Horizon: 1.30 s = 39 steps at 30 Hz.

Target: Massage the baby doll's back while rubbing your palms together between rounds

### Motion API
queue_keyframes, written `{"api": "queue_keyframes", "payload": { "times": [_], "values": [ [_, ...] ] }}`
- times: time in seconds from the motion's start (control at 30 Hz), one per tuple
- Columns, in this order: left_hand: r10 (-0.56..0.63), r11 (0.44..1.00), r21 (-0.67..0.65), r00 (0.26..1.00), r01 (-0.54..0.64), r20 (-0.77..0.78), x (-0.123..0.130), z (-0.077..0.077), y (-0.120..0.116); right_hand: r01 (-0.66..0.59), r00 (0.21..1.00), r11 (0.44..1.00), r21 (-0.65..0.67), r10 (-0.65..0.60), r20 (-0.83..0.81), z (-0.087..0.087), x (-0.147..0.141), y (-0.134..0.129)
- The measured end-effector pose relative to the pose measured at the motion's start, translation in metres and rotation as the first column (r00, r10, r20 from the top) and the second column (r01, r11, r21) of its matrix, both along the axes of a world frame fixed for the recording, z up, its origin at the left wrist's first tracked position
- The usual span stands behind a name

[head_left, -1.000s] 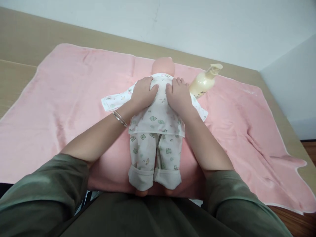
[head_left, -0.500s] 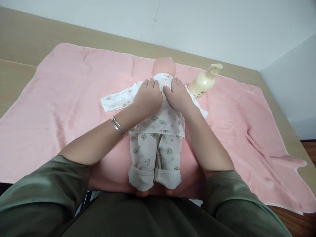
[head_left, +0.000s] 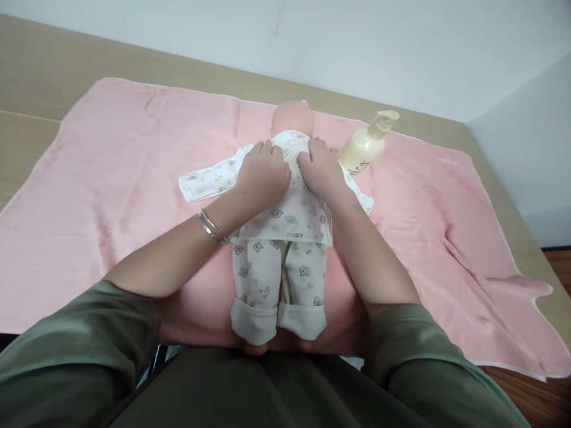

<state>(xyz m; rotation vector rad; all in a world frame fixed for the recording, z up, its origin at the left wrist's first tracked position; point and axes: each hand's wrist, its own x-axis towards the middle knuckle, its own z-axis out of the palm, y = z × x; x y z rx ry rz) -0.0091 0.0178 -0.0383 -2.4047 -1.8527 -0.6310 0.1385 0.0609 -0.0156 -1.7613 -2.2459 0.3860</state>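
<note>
A pale wall [head_left: 401,47] runs behind a tan wooden bench [head_left: 53,65], and a large pink towel [head_left: 111,178] is spread over most of it, rumpled into folds off to the right of the hands. On the towel lies a baby doll [head_left: 281,238], apparently face down, head away from the person and feet toward them, dressed in a white printed top and matching trousers with turned-up cuffs.

Both hands rest on the upper back of the doll, just below its bare head [head_left: 292,117]. The left hand [head_left: 263,172] lies palm down over the doll's left shoulder area, fingers loosely together and curved onto the cloth; a pair of thin bangles [head_left: 212,227] circles that wrist. The right hand [head_left: 321,169] lies palm down just beside it, fingers likewise laid flat on the cloth. The thumbs of the two hands nearly meet over the middle of the back, with a narrow strip of fabric showing between them. Neither hand pinches or grips anything; both press flat.

One empty-looking sleeve [head_left: 205,178] of the top stretches out past the left hand. Beyond the right hand, near the doll's head, a cream pump bottle [head_left: 363,148] stands on the towel. Olive green sleeves [head_left: 80,345] cover the person's upper arms.
</note>
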Motion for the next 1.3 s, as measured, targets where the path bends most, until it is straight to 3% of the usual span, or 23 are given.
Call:
{"api": "queue_keyframes", "payload": {
  "times": [0.07, 0.17, 0.37, 0.47, 0.6, 0.7, 0.87, 1.03, 1.17, 1.3],
  "values": [
    [-0.075, 0.997, 0.017, 0.996, 0.076, -0.045, 0.003, -0.001, -0.007, 0.017, 1.000, 1.000, 0.023, -0.017, -0.009, -0.005, 0.006, 0.007],
    [-0.125, 0.992, -0.010, 0.992, 0.124, -0.010, -0.002, -0.001, -0.002, -0.013, 1.000, 0.998, 0.069, 0.011, 0.028, -0.005, 0.001, -0.006],
    [0.076, 0.980, -0.193, 0.978, -0.038, 0.193, -0.026, 0.000, 0.033, -0.177, 0.981, 0.982, 0.064, 0.170, 0.097, 0.005, -0.024, -0.048],
    [0.076, 0.984, -0.174, 0.975, -0.039, 0.210, -0.024, -0.004, 0.033, -0.171, 0.984, 0.985, 0.010, 0.170, 0.043, 0.005, -0.020, -0.036],
    [0.013, 0.999, -0.041, 0.980, -0.005, 0.199, -0.004, -0.009, 0.009, -0.102, 0.993, 0.995, -0.009, 0.101, -0.068, -0.001, -0.001, -0.003],
    [-0.042, 0.998, -0.038, 0.980, 0.050, 0.194, 0.006, -0.008, -0.004, -0.053, 0.995, 0.999, -0.004, 0.053, -0.087, -0.002, 0.003, 0.004],
    [-0.065, 0.992, -0.089, 0.978, 0.085, 0.199, -0.009, -0.003, 0.013, -0.019, 0.994, 1.000, -0.021, 0.021, 0.107, 0.011, -0.016, -0.029],
    [0.040, 0.988, -0.155, 0.967, -0.001, 0.250, -0.019, -0.004, 0.032, -0.086, 0.986, 0.996, 0.020, 0.082, 0.147, 0.022, -0.029, -0.062],
    [0.056, 0.993, -0.115, 0.970, -0.029, 0.236, -0.015, -0.006, 0.030, -0.103, 0.994, 0.995, 0.018, 0.102, 0.038, 0.015, -0.021, -0.043],
    [0.067, 0.992, -0.117, 0.970, -0.040, 0.234, -0.012, -0.007, 0.027, -0.035, 0.999, 0.999, 0.007, 0.036, -0.025, 0.001, -0.011, -0.013]
  ]
}}
